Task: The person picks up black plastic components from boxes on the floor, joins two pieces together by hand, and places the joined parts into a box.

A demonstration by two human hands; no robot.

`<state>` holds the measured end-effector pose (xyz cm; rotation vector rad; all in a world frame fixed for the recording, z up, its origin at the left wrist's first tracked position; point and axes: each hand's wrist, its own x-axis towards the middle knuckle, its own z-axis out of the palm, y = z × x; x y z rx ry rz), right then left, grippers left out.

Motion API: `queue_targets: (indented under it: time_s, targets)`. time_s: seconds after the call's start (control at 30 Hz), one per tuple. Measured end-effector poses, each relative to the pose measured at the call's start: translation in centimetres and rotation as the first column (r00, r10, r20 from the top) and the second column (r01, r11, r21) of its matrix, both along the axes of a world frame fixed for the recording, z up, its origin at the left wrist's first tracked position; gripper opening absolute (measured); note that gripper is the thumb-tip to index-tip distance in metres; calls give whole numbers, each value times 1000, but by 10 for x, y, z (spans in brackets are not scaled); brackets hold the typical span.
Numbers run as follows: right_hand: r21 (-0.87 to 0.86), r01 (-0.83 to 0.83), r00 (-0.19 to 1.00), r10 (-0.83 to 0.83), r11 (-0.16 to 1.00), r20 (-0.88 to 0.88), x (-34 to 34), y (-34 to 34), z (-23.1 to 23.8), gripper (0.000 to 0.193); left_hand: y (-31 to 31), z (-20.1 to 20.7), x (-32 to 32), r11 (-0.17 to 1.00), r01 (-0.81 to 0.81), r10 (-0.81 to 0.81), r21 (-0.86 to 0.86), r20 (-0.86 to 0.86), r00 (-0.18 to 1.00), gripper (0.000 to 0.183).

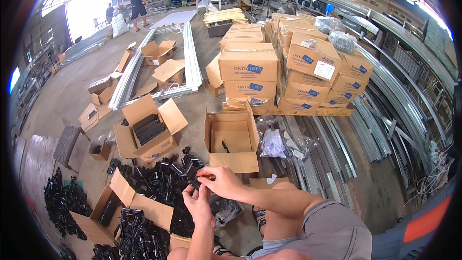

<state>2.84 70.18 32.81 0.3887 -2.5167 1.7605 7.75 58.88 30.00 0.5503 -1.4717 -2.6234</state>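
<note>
My left hand (198,204) and my right hand (224,183) meet over a heap of small black parts (154,183). Between their fingertips is a small black part (194,183), dark like those in the heap; its exact kind is too small to make out. Both hands are closed on it, the left from below and the right from the right side. Just beyond them stands an open cardboard box (234,162) with a single black piece inside. Left of that, another open carton (126,140) holds a stack of black pieces.
Nearer, an open carton (98,228) sits among more black parts (65,202). Sealed cartons (248,62) are stacked on a pallet ahead. Metal profiles (332,149) lie to the right, near plastic bags (274,143). A person (138,5) is far off.
</note>
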Motion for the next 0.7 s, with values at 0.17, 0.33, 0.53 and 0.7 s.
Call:
queue_targets:
  time_s: [0.17,0.33,0.53,0.7]
  targets:
    - [-165,-9,975,45,986,216,-6,7,-11,23,13,-5,0,998,-27,23,-49,-78,997,47]
    - [-115,44,986,-25,992,162,3,0,-5,24,22,-13,-1,996,-58,51,-73,-90,995,40]
    - [-14,95,994,-94,995,49,3,4,-5,26,24,-10,-3,991,-62,53,-118,-78,996,34]
    - [-66,54,997,-51,996,56,3,4,-7,24,24,-22,-4,972,-116,94,-203,-112,989,30]
